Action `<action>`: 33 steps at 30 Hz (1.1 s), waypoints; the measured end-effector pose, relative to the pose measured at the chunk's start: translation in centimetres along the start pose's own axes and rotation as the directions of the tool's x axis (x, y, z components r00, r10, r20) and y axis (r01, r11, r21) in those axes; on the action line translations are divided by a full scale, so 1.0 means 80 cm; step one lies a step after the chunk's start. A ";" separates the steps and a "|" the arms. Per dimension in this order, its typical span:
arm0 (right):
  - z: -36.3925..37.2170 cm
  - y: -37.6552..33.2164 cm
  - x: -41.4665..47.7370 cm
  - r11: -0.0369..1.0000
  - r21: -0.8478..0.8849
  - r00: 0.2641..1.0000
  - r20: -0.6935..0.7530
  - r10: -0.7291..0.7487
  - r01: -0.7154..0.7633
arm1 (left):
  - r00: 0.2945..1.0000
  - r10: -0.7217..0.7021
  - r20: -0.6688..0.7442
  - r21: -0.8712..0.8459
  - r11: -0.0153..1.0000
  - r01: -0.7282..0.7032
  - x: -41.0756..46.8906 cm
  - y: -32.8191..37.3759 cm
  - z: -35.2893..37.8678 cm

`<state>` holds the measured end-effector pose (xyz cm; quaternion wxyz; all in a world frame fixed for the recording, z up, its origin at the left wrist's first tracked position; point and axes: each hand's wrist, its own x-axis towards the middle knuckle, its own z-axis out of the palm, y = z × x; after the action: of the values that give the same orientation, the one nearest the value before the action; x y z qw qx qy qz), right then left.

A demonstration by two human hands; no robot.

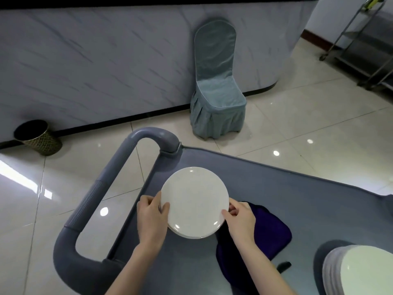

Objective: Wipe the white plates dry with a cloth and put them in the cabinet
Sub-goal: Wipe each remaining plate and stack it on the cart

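Hands gripped a small stack of white plates point(194, 201) from both sides. The left hand point(151, 216) curled round the left rim with its thumb on top, and the right hand point(240, 218) pinched the right rim. The stack sat between them, faces turned up and roughly level; being round, it showed no long axis. I could not tell whether it rested on the cart or hung just above it.

A dark purple cloth point(270, 233) lay under and beside the right hand. Nearer than that hand, to its right, stood a taller pile of plates point(365, 271). All of it sat over a grey cart point(308, 201), whose looped handle point(102, 188) ran left of the left hand.

Beyond the hands a covered chair point(217, 92) stood against a marbled counter point(106, 60). A tilted bin point(37, 138) lay far left and a metal rack point(365, 45) far right.
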<state>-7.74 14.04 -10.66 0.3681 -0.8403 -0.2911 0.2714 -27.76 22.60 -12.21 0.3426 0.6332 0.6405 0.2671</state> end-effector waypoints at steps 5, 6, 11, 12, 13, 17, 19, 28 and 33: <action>-0.013 0.004 0.001 0.998 0.062 0.998 0.067 0.006 -0.010 | 0.999 0.016 -0.048 0.165 0.986 -0.008 -0.007 0.005 -0.002; -0.020 0.005 0.001 0.994 0.106 0.997 0.078 0.014 -0.022 | 0.998 0.014 -0.067 0.161 0.987 -0.004 -0.010 0.009 -0.001; -0.090 0.025 -0.021 0.980 0.200 0.994 0.110 -0.017 -0.006 | 0.989 0.141 0.050 0.001 0.990 -0.141 -0.044 0.072 0.038; -0.110 0.032 -0.027 0.981 0.193 0.996 0.090 -0.025 0.007 | 0.975 0.183 0.123 -0.029 0.983 -0.181 -0.054 0.088 0.053; -0.132 0.041 -0.034 0.985 0.170 0.997 0.060 -0.037 0.027 | 0.951 0.234 0.202 -0.054 0.972 -0.228 -0.066 0.104 0.069; -0.232 0.091 -0.071 0.996 0.014 0.991 -0.103 -0.083 0.085 | 0.816 0.346 0.464 -0.195 0.938 -0.287 -0.123 0.159 0.136; -0.281 0.123 -0.092 0.997 -0.070 0.978 -0.202 -0.058 0.045 | 0.749 0.357 0.558 -0.240 0.933 -0.267 -0.153 0.180 0.165; -0.411 0.242 -0.148 0.904 -0.263 0.899 -0.373 0.228 -0.338 | 0.579 0.329 0.746 -0.144 0.929 -0.342 -0.262 0.245 0.267; -0.428 0.268 -0.157 0.913 -0.195 0.904 -0.314 0.289 -0.360 | 0.670 0.282 0.686 -0.006 0.924 -0.382 -0.278 0.249 0.278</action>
<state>12.82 -22.35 -4.33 0.2466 -0.9462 -0.1230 0.1696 1.25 -0.44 -8.34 0.4521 0.8144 0.3624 0.0319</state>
